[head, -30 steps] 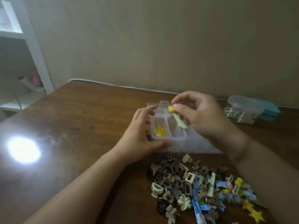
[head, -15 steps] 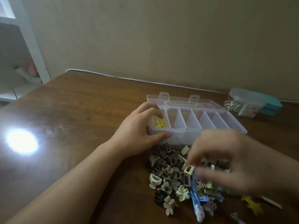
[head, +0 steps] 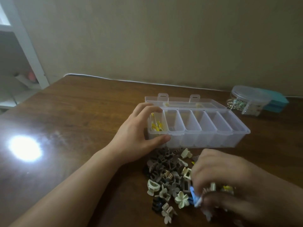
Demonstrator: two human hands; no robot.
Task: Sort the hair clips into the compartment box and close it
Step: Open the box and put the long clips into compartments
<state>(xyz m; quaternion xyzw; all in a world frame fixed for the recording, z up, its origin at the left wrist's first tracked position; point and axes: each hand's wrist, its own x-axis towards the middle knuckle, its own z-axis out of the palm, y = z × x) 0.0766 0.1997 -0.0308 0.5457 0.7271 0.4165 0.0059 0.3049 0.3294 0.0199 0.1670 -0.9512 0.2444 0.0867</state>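
Nearest, the right hand (head: 229, 182) hovers low over the heap of small plastic hair clips (head: 172, 179) in grey, cream, blue and yellow; it is blurred, its fingers curled down into the heap beside a light blue clip (head: 195, 198), and I cannot tell whether it has hold of anything. A cream flower-shaped clip (head: 181, 199) lies at the heap's near edge. Just beyond, the left hand (head: 141, 135) grips the left end of the clear plastic compartment box (head: 213, 140), thumb on the front wall, fingers curled over the rim. The lid lies open behind. Yellow clips (head: 157, 125) sit in the leftmost compartment. Farther right on the brown wooden table (head: 73, 120) stands a round clear jar (head: 246, 100) against a teal box (head: 275, 102).
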